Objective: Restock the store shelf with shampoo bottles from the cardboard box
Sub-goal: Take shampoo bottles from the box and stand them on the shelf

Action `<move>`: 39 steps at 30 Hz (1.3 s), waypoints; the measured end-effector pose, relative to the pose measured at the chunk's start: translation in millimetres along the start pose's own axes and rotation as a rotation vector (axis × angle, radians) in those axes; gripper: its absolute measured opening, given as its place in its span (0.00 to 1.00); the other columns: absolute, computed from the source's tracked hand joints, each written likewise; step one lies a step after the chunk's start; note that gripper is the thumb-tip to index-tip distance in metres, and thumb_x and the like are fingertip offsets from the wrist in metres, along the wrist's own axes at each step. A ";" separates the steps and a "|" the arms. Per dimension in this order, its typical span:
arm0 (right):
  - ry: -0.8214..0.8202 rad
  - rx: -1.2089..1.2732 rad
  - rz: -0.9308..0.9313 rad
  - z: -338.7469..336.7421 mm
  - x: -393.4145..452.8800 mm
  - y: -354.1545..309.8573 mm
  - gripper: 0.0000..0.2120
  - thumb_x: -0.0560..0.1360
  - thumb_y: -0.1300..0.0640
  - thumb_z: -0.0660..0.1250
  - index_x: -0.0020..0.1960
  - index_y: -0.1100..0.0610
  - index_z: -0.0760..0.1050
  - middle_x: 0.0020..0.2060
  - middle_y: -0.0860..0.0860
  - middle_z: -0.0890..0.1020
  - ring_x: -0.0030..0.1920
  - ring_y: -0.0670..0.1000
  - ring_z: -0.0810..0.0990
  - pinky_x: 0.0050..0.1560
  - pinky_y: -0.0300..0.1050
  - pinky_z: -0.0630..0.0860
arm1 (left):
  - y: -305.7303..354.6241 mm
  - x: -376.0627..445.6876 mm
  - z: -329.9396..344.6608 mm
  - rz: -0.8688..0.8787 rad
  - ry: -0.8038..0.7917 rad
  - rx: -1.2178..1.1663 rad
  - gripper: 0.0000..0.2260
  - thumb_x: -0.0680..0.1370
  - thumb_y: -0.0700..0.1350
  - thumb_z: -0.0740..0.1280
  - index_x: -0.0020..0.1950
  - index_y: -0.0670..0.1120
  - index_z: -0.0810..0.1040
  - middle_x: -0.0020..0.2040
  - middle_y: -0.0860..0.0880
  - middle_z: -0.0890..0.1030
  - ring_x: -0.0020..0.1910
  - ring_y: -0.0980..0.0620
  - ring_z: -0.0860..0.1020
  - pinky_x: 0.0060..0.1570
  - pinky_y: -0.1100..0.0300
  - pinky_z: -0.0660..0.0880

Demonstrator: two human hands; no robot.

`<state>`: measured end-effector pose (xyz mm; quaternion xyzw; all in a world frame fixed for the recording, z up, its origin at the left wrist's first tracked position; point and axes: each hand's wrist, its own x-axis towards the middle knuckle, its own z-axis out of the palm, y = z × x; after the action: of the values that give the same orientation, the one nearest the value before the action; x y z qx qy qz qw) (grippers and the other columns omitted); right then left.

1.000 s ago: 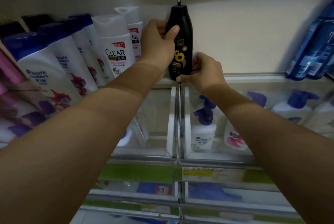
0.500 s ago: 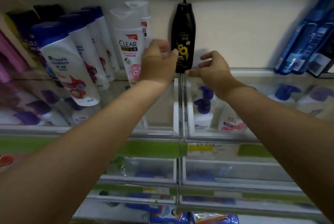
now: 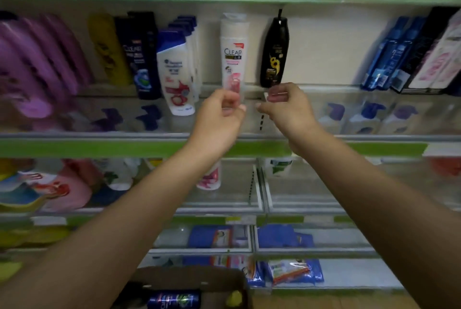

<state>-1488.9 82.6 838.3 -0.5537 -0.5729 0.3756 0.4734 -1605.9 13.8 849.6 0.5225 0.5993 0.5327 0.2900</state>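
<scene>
A black shampoo bottle with a sunflower label stands upright at the back of the shelf, free of both hands. My left hand hovers in front of the shelf, below and left of the bottle, fingers loosely curled and holding nothing. My right hand hovers just below the bottle, also loosely curled and holding nothing. The cardboard box lies at the bottom edge of the view with a dark blue bottle lying in it.
A white CLEAR bottle stands just left of the black one, with white and blue bottles further left. Blue bottles lean at the right. A bare stretch of shelf lies between them and the black bottle. Lower shelves hold more products.
Both hands have let go of the black bottle and drawn back toward me and down. The view has pulled away, so more shelves and the cardboard box now show.
</scene>
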 end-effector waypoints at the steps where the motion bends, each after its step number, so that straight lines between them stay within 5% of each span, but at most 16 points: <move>1: -0.004 0.024 0.003 7.1 -16.7 -2.8 0.16 0.68 0.62 0.75 0.52 0.55 0.73 0.42 0.48 0.76 0.49 0.52 0.78 0.59 0.53 0.77 | -4.0 -13.1 -15.7 -0.008 -0.006 -0.005 0.06 0.78 0.41 0.65 0.55 0.46 0.75 0.45 0.54 0.77 0.48 0.55 0.77 0.57 0.54 0.76; 8: -0.026 0.056 0.069 68.2 -141.3 -15.9 0.14 0.71 0.62 0.73 0.54 0.54 0.73 0.51 0.50 0.78 0.51 0.52 0.79 0.55 0.51 0.78 | -41.5 -94.8 -123.8 -0.099 -0.052 -0.026 0.06 0.78 0.42 0.65 0.54 0.49 0.76 0.49 0.54 0.79 0.53 0.54 0.77 0.57 0.53 0.76; 12: -0.070 0.131 0.150 99.5 -203.4 -18.8 0.15 0.73 0.67 0.70 0.57 0.59 0.72 0.47 0.50 0.76 0.43 0.48 0.77 0.39 0.35 0.78 | -70.2 -135.1 -179.6 -0.152 -0.120 0.016 0.05 0.79 0.44 0.65 0.54 0.51 0.76 0.51 0.53 0.79 0.54 0.53 0.78 0.59 0.50 0.75; 17: -0.123 0.079 0.249 132.2 -257.8 -4.6 0.16 0.71 0.65 0.73 0.55 0.58 0.72 0.52 0.58 0.80 0.53 0.56 0.79 0.57 0.51 0.75 | -109.6 -187.7 -231.3 -0.274 -0.120 0.010 0.05 0.78 0.43 0.66 0.54 0.49 0.76 0.51 0.51 0.80 0.54 0.53 0.78 0.60 0.49 0.75; 25: -0.264 0.048 0.371 174.7 -300.8 45.2 0.11 0.73 0.64 0.71 0.51 0.55 0.72 0.50 0.54 0.78 0.49 0.53 0.77 0.51 0.48 0.76 | -187.0 -247.8 -269.7 -0.515 -0.029 -0.014 0.07 0.78 0.40 0.66 0.49 0.53 0.77 0.50 0.49 0.80 0.53 0.51 0.78 0.61 0.48 0.74; 29: -0.321 0.014 0.445 193.9 -316.3 91.9 0.11 0.73 0.64 0.72 0.50 0.53 0.73 0.48 0.51 0.79 0.53 0.53 0.79 0.56 0.50 0.77 | -228.5 -276.7 -272.1 -0.645 0.028 -0.018 0.09 0.78 0.38 0.65 0.49 0.53 0.77 0.50 0.50 0.80 0.54 0.50 0.78 0.61 0.48 0.74; 34: -0.365 -0.027 0.564 216.9 -322.4 156.2 0.13 0.72 0.66 0.72 0.55 0.59 0.75 0.50 0.54 0.80 0.52 0.52 0.79 0.56 0.49 0.77 | -283.4 -304.2 -268.4 -0.826 0.097 -0.009 0.09 0.78 0.38 0.64 0.48 0.53 0.78 0.51 0.48 0.81 0.55 0.48 0.78 0.61 0.48 0.74; 39: -0.359 -0.088 0.645 242.8 -328.5 230.4 0.11 0.70 0.70 0.70 0.45 0.57 0.74 0.38 0.50 0.78 0.40 0.47 0.76 0.55 0.48 0.77 | -337.1 -320.4 -259.0 -0.968 0.127 0.053 0.07 0.79 0.44 0.64 0.47 0.55 0.79 0.54 0.49 0.79 0.56 0.48 0.77 0.62 0.46 0.73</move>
<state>-1677.6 -195.7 511.4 -0.6509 -0.4585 0.5717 0.1983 -1855.5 -334.5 533.7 0.1576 0.8033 0.3520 0.4538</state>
